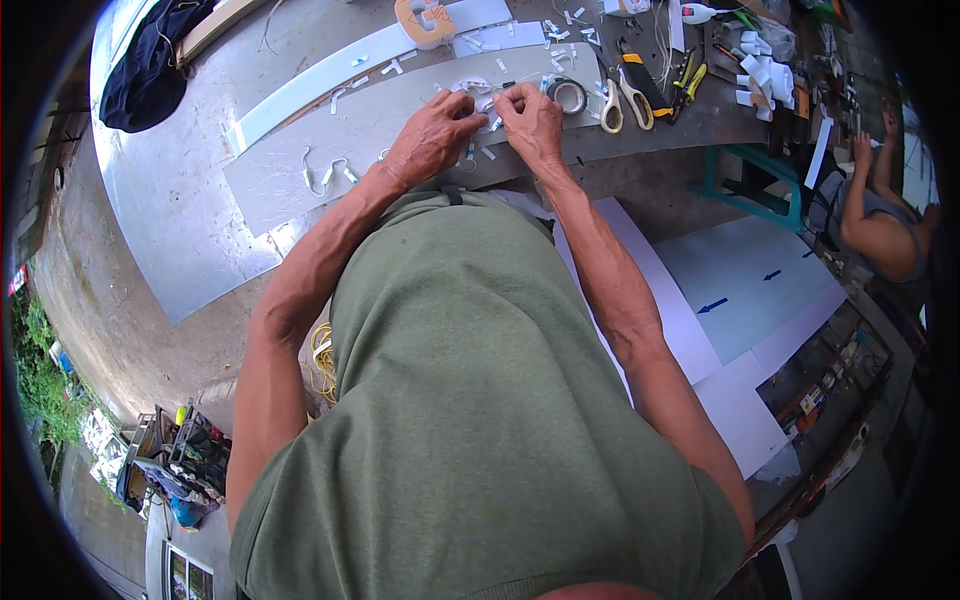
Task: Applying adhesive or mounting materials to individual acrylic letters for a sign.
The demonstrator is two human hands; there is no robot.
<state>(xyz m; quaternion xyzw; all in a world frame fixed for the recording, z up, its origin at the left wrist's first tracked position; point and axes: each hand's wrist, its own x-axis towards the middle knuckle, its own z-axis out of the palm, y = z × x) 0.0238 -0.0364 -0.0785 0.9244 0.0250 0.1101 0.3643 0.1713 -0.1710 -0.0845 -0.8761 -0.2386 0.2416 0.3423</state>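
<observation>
Both of my hands work close together over a grey sheet (270, 190) on the table. My left hand (435, 135) is closed, fingertips pinched at a thin piece too small to make out. A short gap away, my right hand (532, 120) pinches too, its thumb and forefinger pressed together over something I cannot name. A small white curved piece (474, 86) lies just beyond the fingertips. Beside my right hand is a roll of black tape (568, 96), and right of it lie scissors (628, 105) with cream handles. Small white modules on thin wires (327, 175) lie left of my left hand.
An orange and white cut-out shape (424, 22) sits on a long pale strip (300, 92) farther back. Yellow-handled pliers (690, 78) and an orange-black tool (645, 84) lie at right. Large pale sheets (735, 285) are at my right. Another person (885, 225) is at far right.
</observation>
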